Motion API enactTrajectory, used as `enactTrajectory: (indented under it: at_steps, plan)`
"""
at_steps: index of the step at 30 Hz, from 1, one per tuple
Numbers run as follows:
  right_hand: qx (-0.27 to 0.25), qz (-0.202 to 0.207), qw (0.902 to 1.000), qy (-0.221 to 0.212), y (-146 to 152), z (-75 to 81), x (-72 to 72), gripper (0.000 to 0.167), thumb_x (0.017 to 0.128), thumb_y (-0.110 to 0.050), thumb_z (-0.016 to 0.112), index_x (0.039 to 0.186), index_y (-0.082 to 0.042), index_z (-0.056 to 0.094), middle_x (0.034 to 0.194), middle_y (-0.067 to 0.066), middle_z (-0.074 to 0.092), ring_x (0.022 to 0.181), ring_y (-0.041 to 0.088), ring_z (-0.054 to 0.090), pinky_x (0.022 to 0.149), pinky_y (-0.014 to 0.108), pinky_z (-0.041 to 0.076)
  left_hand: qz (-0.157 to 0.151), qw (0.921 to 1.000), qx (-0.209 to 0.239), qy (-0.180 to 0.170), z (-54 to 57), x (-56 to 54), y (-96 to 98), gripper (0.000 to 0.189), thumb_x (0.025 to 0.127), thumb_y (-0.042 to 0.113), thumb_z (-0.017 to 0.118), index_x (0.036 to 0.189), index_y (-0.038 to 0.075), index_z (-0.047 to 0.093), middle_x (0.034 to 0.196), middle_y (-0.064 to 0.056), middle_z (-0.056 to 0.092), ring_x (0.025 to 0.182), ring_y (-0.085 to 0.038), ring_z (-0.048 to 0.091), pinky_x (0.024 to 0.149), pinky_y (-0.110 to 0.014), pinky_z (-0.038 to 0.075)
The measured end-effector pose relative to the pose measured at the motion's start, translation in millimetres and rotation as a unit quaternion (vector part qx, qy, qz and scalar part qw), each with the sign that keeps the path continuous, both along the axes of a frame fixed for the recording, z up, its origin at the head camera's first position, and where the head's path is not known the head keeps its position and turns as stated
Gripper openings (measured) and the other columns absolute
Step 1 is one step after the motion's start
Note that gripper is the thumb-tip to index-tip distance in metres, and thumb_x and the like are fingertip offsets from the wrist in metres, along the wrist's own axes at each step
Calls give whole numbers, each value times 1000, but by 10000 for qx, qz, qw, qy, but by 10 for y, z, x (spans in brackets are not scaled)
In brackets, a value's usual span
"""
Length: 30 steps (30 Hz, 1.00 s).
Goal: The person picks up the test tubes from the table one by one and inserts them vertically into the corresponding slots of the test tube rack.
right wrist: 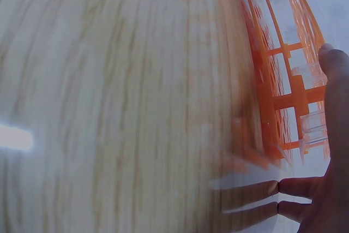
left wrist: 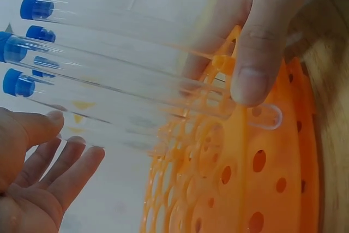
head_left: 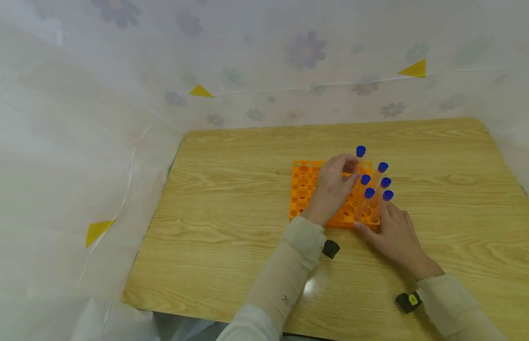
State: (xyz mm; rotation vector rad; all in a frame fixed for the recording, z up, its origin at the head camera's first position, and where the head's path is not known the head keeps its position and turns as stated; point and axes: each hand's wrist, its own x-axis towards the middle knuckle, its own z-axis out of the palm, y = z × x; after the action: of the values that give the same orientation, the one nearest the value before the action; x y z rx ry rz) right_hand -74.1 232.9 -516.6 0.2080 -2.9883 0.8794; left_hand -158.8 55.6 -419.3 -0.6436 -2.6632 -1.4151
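An orange test tube rack (head_left: pixel 344 225) lies on the wooden table, with several clear, blue-capped test tubes (head_left: pixel 369 193) standing tilted in its right part. My left hand (head_left: pixel 332 185) reaches over the rack beside the rearmost tube (head_left: pixel 360 151). In the left wrist view its thumb and fingers (left wrist: pixel 76 175) are spread apart, near the capped ends, with no tube seen between them. My right hand (head_left: pixel 396 237) grips the rack's near right corner. Its thumb (left wrist: pixel 253 83) presses the front face, while the other fingers reach round the right side, partly hidden.
The wooden table (head_left: pixel 222 199) extends around the rack on all sides. A pale flowered sheet (head_left: pixel 264 57) rises behind the table and along its sides, with yellow triangles (head_left: pixel 414 69) on it. Dark wrist devices (head_left: pixel 331 248) hang from both sleeves.
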Motion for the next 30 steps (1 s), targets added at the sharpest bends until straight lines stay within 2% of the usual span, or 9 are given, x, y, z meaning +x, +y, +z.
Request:
enactTrajectory:
  at_steps: [3, 11, 18, 23, 30]
  plan:
    - [7, -8, 10000, -20, -2, 12, -1, 105, 91, -55, 63, 160, -11, -4, 149, 35, 35, 133, 55, 33, 106, 69, 21, -13, 10000, -10, -91, -23, -19, 27, 27, 97, 18, 62, 124, 15, 61, 115, 4, 62, 104, -3, 60, 83, -6, 48]
    - [17, 16, 10000, 30, -5, 25, 13, 104, 91, -54, 64, 160, -5, 4, 147, 35, 37, 132, 55, 35, 105, 68, 22, 18, 9983, -542, -214, -114, -44, 84, 23, 98, 19, 62, 121, 17, 62, 112, 7, 63, 102, -2, 59, 83, -7, 48]
    - [16, 28, 9999, 157, 0, -17, 3, 100, 91, -53, 64, 158, -1, 11, 144, 36, 40, 129, 55, 37, 102, 67, 24, 17, 9973, -585, -443, -214, -49, 111, 23, 98, 19, 63, 121, 18, 62, 113, 7, 64, 102, -2, 59, 83, -8, 48]
    - [39, 6, 9999, 123, 1, -17, 0, 101, 92, -54, 63, 158, -1, 9, 144, 36, 39, 130, 55, 36, 102, 68, 24, -10, 9982, -492, -338, -246, -32, 122, 23, 98, 18, 63, 120, 18, 62, 112, 6, 64, 101, -2, 59, 82, -7, 47]
    - [34, -20, 10000, 31, 5, -8, 7, 108, 91, -54, 64, 160, -13, -8, 147, 36, 36, 131, 55, 35, 103, 67, 23, 76, 9980, -538, -315, -276, -10, 123, 20, 98, 19, 63, 118, 20, 63, 111, 7, 63, 101, -1, 59, 83, -7, 47]
